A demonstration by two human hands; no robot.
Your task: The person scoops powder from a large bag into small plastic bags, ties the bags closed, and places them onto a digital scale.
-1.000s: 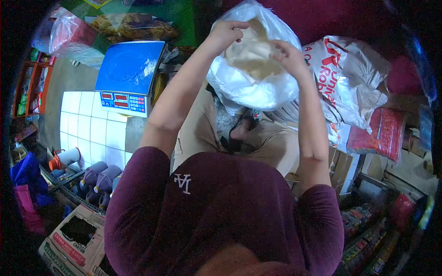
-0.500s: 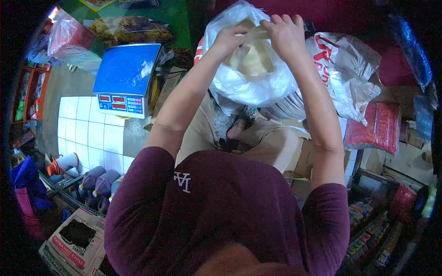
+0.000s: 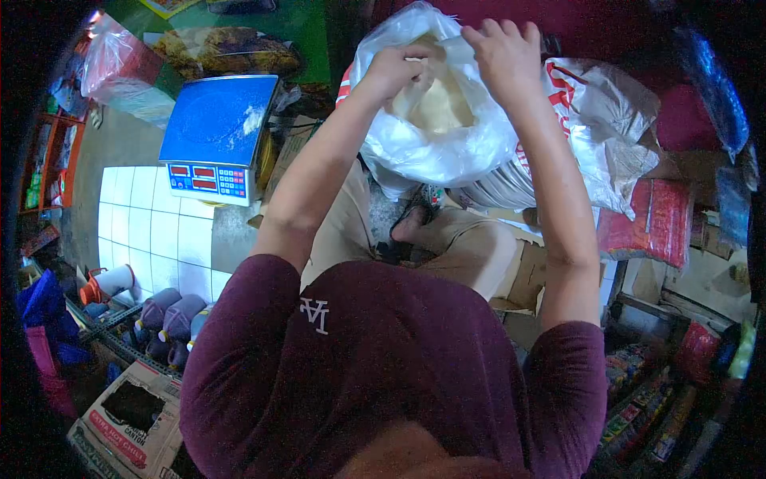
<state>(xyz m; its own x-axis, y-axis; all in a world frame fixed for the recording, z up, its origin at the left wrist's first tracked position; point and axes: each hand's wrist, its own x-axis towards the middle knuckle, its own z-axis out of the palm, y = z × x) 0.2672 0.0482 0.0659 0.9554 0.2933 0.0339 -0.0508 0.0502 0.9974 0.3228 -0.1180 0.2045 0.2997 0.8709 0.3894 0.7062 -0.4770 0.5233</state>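
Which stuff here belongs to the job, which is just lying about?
Seem part of the job:
- left hand and right hand, at the bag's mouth
- white plastic bag
- pale powder inside it
- scale, probably: white dust on its plate

Apparently just lying about:
- red pack
- cardboard box
- jugs

maroon shirt [image 3: 391, 343]: "LA" monogram [image 3: 314, 315] | cardboard box [image 3: 120, 437]: "EXTRA HOT CHILI", "CANTON"

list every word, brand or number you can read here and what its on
"LA": purple shirt
"EXTRA HOT CHILI": cardboard box at lower left
"CANTON": same box
Too small to read: displays and keys on the blue-topped scale
Too covered to read: red lettering on the white sack
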